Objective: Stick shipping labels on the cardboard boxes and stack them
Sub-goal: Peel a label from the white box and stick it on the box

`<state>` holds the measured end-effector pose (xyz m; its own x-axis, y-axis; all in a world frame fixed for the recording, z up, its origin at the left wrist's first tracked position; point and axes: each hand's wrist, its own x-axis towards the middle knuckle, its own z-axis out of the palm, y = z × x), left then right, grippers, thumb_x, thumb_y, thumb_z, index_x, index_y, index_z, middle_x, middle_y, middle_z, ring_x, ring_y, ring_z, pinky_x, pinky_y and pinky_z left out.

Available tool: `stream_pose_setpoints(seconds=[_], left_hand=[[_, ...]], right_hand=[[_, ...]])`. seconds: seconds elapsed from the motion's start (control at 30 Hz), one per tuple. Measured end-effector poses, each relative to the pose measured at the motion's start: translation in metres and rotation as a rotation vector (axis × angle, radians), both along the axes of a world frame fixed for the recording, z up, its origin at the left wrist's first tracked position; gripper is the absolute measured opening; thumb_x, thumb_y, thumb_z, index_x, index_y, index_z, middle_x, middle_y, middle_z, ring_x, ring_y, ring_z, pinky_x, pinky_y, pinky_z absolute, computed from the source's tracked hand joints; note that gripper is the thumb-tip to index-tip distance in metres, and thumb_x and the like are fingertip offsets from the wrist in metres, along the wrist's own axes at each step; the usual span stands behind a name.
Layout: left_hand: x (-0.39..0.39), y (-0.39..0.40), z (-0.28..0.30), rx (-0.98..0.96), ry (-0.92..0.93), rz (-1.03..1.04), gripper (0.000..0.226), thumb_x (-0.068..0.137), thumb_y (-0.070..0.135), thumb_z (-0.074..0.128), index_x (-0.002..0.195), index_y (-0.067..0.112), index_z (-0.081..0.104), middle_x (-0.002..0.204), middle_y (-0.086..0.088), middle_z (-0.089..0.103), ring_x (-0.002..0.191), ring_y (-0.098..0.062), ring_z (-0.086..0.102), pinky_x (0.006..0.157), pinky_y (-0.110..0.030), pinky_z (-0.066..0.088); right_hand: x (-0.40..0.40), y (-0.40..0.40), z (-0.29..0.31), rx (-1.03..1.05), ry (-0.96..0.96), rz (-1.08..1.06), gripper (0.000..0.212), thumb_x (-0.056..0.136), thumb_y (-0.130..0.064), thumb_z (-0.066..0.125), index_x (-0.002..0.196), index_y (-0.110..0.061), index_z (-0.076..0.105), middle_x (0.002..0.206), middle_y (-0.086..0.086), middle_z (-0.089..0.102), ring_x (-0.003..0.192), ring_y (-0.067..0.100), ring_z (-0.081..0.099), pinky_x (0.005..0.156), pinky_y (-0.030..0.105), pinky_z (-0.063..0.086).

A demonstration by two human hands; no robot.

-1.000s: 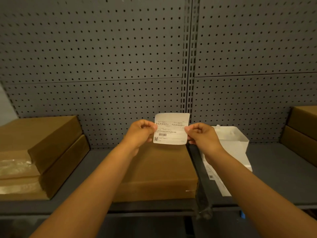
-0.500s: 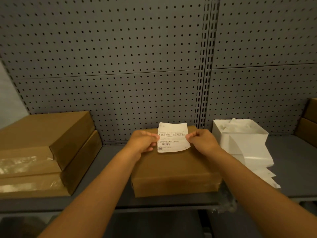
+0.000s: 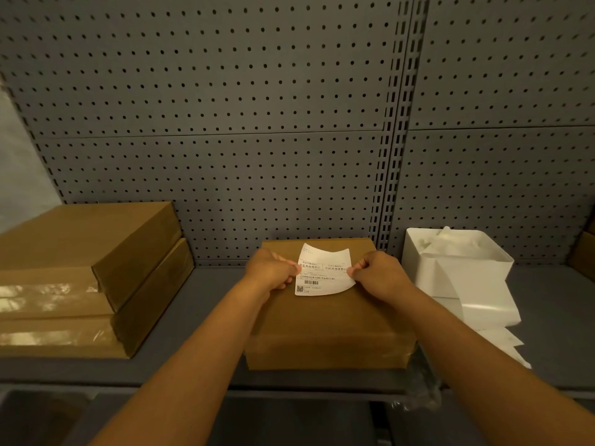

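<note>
A white shipping label (image 3: 323,272) with printed text, a barcode and a QR code is pinched at its two side edges. My left hand (image 3: 272,270) grips its left edge and my right hand (image 3: 376,273) grips its right edge. The label curves slightly and hangs low over the far half of a flat brown cardboard box (image 3: 328,326) lying in the middle of the grey shelf (image 3: 209,317). I cannot tell whether the label's lower edge touches the box top.
Two taped cardboard boxes (image 3: 87,278) are stacked at the left. A white bin (image 3: 457,265) with white paper strips spilling out stands at the right. Another brown box (image 3: 584,255) shows at the far right edge. Grey pegboard (image 3: 225,123) backs the shelf. Clear plastic (image 3: 421,391) hangs off the front edge.
Both hands have lowered the label from in front of the pegboard down to just over the middle box. The view has shifted left and closer.
</note>
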<state>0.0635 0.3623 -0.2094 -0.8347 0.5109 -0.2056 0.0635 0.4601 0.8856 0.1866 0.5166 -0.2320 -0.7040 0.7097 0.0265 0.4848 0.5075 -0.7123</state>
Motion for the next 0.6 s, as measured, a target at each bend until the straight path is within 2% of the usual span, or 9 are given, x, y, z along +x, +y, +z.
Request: stream_pose_setpoints(seconds=[0.13, 0.33, 0.47, 0.6], left_hand=[[-0.001, 0.003, -0.003, -0.027, 0.048, 0.014, 0.006, 0.085, 0.013, 0.069, 0.082, 0.008, 0.067, 0.068, -0.002, 0.06, 0.059, -0.01, 0.052, 0.053, -0.017, 0.045], [-0.004, 0.007, -0.01, -0.058, 0.099, 0.018, 0.011, 0.084, 0.013, 0.07, 0.074, 0.009, 0.066, 0.07, -0.003, 0.063, 0.062, -0.015, 0.055, 0.068, -0.028, 0.051], [-0.006, 0.009, -0.013, -0.095, 0.144, 0.023, 0.013, 0.082, 0.016, 0.073, 0.071, 0.014, 0.067, 0.079, -0.006, 0.069, 0.068, -0.017, 0.06, 0.079, -0.033, 0.055], [-0.006, 0.01, -0.016, -0.134, 0.2, 0.042, 0.017, 0.081, 0.02, 0.074, 0.066, 0.019, 0.065, 0.081, 0.001, 0.07, 0.075, -0.016, 0.063, 0.082, -0.035, 0.056]], right_hand=[[-0.002, 0.002, -0.001, 0.047, -0.032, 0.004, 0.017, 0.09, -0.025, 0.06, 0.087, -0.009, 0.061, 0.094, 0.007, 0.066, 0.09, 0.022, 0.06, 0.081, 0.034, 0.049], [-0.003, 0.004, -0.003, 0.099, -0.06, 0.004, 0.021, 0.09, -0.027, 0.06, 0.09, -0.006, 0.064, 0.092, 0.009, 0.067, 0.088, 0.023, 0.061, 0.08, 0.036, 0.051], [-0.004, 0.003, -0.004, 0.163, -0.092, -0.004, 0.02, 0.09, -0.028, 0.059, 0.09, -0.009, 0.064, 0.092, 0.008, 0.067, 0.088, 0.023, 0.062, 0.08, 0.037, 0.053], [-0.005, 0.001, -0.004, 0.224, -0.111, -0.013, 0.02, 0.091, -0.029, 0.057, 0.092, -0.01, 0.065, 0.093, 0.008, 0.067, 0.088, 0.023, 0.062, 0.079, 0.036, 0.053]])
